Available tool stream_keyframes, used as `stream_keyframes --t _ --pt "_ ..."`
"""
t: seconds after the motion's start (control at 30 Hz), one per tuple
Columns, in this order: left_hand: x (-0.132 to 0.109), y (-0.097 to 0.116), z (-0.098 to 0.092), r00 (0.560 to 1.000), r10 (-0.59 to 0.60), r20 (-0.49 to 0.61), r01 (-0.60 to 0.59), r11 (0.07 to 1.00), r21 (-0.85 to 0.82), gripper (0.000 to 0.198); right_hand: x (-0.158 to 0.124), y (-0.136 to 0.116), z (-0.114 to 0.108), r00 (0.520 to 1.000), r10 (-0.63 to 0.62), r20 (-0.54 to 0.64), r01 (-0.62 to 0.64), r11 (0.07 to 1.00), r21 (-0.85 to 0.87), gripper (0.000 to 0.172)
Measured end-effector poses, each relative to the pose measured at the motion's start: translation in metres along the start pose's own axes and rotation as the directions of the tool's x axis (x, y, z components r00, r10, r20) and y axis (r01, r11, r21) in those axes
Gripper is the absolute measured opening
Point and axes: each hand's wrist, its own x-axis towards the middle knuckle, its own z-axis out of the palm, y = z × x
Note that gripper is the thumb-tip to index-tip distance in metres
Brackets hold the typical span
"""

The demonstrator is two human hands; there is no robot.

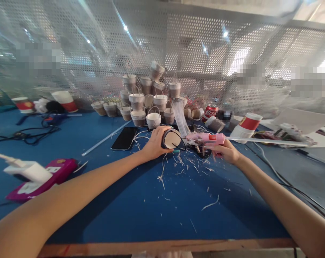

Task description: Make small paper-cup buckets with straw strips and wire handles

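A small paper cup point(171, 139) is held on its side in the left hand point(156, 143), above the middle of the blue table point(125, 200). The fingers of this hand are closed around the cup wall, and the open mouth of the cup is turned toward the right. A thin dark wire loop point(178, 146) hangs at the mouth. A pink glue gun point(205, 138) is gripped by the right hand point(227, 151), whose fingers are wrapped around the handle; its nozzle is pointed at the cup and is just beside the rim. Behind the hands, a pile of finished cups point(146, 100) is stacked against a perforated screen point(178, 53). A black phone point(124, 138) lies near the left hand, and white scraps point(178, 168) are scattered on the table under both hands.
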Motion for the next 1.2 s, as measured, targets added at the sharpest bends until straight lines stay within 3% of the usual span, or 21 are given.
stream_keyframes --t 0.13,0.3,0.43,0.9,1.2 --pt "-0.001 0.004 -0.002 1.000 0.011 0.004 -0.012 1.000 0.015 0.076 0.001 0.004 -0.006 1.000 0.000 -0.003 0.000 1.000 0.010 0.019" --pt "-0.001 0.005 -0.002 0.998 0.041 0.053 -0.042 0.999 0.023 0.077 0.001 0.008 0.001 0.997 -0.005 0.075 0.002 1.000 0.031 0.020" --pt "-0.001 0.005 -0.002 0.998 0.047 0.030 -0.048 0.998 0.047 0.076 0.001 0.005 0.006 0.987 -0.013 0.159 0.007 0.999 0.036 0.023" --pt "-0.001 0.005 -0.002 0.999 0.053 0.015 -0.054 0.996 0.074 0.077 0.002 0.001 0.003 0.973 0.012 0.231 -0.004 0.999 -0.038 0.025" --pt "-0.002 0.006 0.000 0.998 -0.051 -0.028 0.053 0.994 0.092 0.072 0.002 0.002 -0.007 0.989 -0.144 0.022 0.145 0.988 -0.045 0.025"
